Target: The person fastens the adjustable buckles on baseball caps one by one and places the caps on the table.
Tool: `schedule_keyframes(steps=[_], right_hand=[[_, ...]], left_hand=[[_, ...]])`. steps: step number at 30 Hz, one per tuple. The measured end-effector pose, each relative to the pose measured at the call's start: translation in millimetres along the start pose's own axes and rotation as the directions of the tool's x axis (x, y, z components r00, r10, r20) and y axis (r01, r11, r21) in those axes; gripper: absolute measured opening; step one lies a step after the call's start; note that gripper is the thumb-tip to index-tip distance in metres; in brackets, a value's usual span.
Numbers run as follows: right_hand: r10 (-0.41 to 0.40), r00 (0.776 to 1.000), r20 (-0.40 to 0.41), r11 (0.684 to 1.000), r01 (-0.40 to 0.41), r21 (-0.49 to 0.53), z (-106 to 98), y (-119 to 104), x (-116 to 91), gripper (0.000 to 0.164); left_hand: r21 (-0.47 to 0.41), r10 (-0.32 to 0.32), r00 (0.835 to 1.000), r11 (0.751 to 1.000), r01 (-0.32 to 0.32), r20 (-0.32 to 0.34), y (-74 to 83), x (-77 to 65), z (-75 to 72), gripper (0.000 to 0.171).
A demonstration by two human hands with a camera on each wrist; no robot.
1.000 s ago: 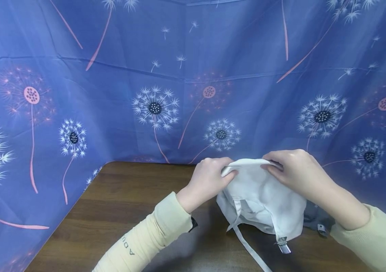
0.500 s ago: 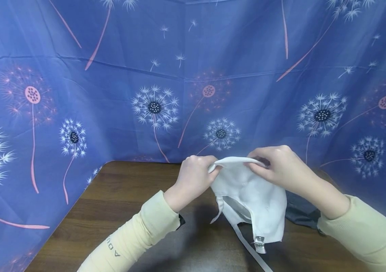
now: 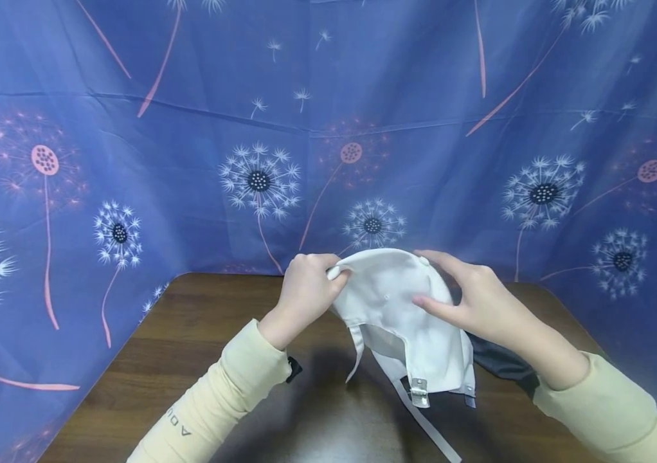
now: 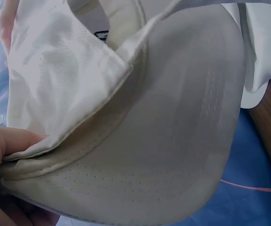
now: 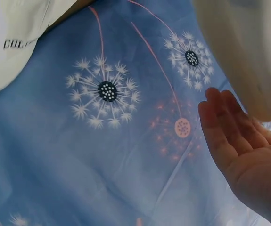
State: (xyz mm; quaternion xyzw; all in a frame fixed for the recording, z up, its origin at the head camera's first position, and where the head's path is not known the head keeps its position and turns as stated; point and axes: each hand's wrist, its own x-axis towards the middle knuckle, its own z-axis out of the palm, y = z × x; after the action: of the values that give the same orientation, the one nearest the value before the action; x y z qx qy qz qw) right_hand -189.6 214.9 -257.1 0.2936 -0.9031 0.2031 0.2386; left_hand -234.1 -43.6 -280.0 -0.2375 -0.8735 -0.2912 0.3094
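A white baseball cap (image 3: 383, 289) is held up over the wooden table, its back opening facing me. My left hand (image 3: 308, 289) pinches its left edge between thumb and fingers; in the left wrist view that grip is where the brim (image 4: 187, 117) meets the crown. Around the cap's right side, my right hand (image 3: 485, 302) is spread, thumb in front and fingers behind. The right wrist view shows the right hand's fingers (image 5: 222, 122) extended beside the cap's pale edge. A loose strap (image 3: 427, 427) and a metal buckle (image 3: 419, 392) hang below the crown.
Dark grey fabric (image 3: 496, 360) lies on the table (image 3: 218, 328) behind the cap, partly hidden by my right arm. Another white cap with dark lettering (image 5: 20, 44) shows in the right wrist view. A blue dandelion-print cloth (image 3: 305, 128) encloses the table's back and sides.
Both hands have shifted left with the cap, which now stands rounder and more upright. The right hand has loosened from the cap's edge and spread its fingers.
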Motion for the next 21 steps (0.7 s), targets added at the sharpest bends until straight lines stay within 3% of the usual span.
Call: schedule_keyframes(steps=[7,13,21], right_hand=[[0.097,0.995,0.013,0.984,-0.097,0.152,3.1,9.1,-12.7,0.061],[0.151,0.988,0.021,0.939,-0.150,0.309,12.4,11.9,-23.4,0.058],[0.165,0.986,0.017,0.899,-0.158,0.409,27.0,10.2,-30.8,0.056]], left_hand=[[-0.098,-0.075,0.997,0.992,0.075,0.004,-10.3,-1.5,-0.8,0.008],[-0.139,-0.143,0.990,0.980,0.140,-0.012,-22.8,-3.2,1.0,0.009],[-0.241,-0.298,0.954,0.929,0.283,-0.028,-38.2,-6.9,4.5,0.010]])
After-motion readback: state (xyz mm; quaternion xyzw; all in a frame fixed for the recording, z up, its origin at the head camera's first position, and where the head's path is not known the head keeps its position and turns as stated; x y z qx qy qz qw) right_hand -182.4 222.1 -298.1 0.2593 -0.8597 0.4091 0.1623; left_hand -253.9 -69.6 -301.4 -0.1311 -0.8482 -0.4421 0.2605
